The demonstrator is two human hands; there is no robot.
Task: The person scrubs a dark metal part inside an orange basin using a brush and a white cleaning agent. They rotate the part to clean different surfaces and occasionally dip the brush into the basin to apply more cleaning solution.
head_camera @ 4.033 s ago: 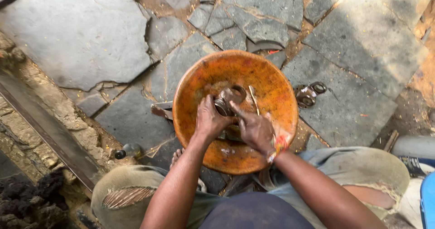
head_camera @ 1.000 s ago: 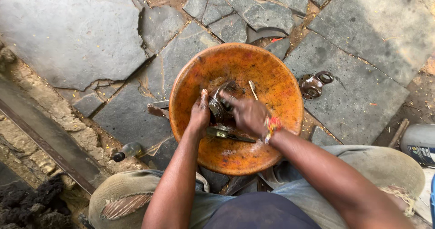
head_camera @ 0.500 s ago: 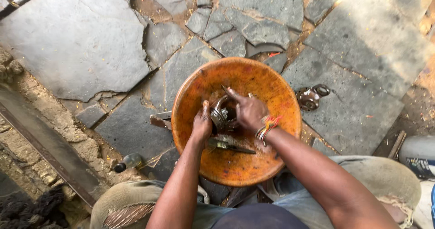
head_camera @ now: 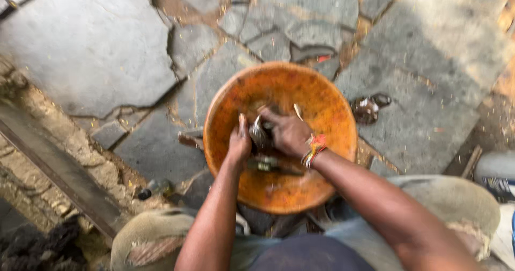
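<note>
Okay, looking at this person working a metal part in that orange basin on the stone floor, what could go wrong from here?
1. Both hands, left hand and right hand, bear on a small dark metal part inside the orange basin; it looks wet or greasy, so it might slip and pinch fingers.
2. The basin seems to rest on uneven cracked stone slabs, so it could rock or tip under pressure.
3. The wrist thread band hangs near the part and may snag.
</note>
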